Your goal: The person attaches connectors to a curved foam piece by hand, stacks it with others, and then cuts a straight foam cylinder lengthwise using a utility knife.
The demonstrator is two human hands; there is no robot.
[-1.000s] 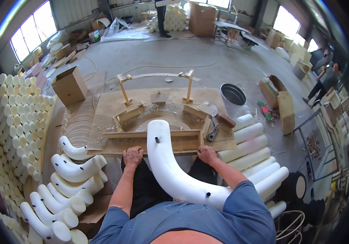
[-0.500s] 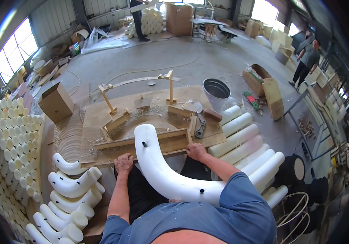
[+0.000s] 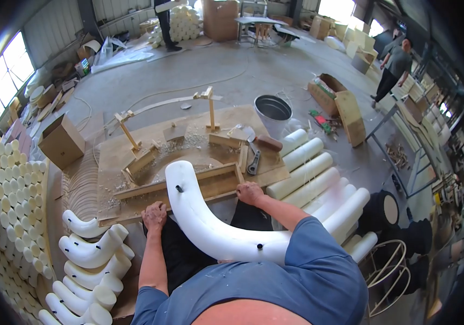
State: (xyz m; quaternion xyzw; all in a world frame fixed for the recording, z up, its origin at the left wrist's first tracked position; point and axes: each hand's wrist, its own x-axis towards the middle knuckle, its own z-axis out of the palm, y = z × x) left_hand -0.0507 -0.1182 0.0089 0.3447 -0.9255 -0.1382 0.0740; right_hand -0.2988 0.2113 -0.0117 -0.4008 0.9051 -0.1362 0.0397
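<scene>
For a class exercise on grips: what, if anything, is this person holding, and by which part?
The left hand and right hand rest at the near edge of the wooden board; whether fingers grip it cannot be told. Neither holds the curved white tube.

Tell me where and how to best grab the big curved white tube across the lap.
Probably around its free upper end, left hand coming from the left: that end is rounded, uncovered and juts over the board, while the other passes under the right arm.

Curved tube (image 3: 194,213) is hiding part of board's (image 3: 107,168) near edge; one end is disappearing behind right sleeve (image 3: 318,244). Top edge is cropping far person's (image 3: 165,27) head.
</scene>
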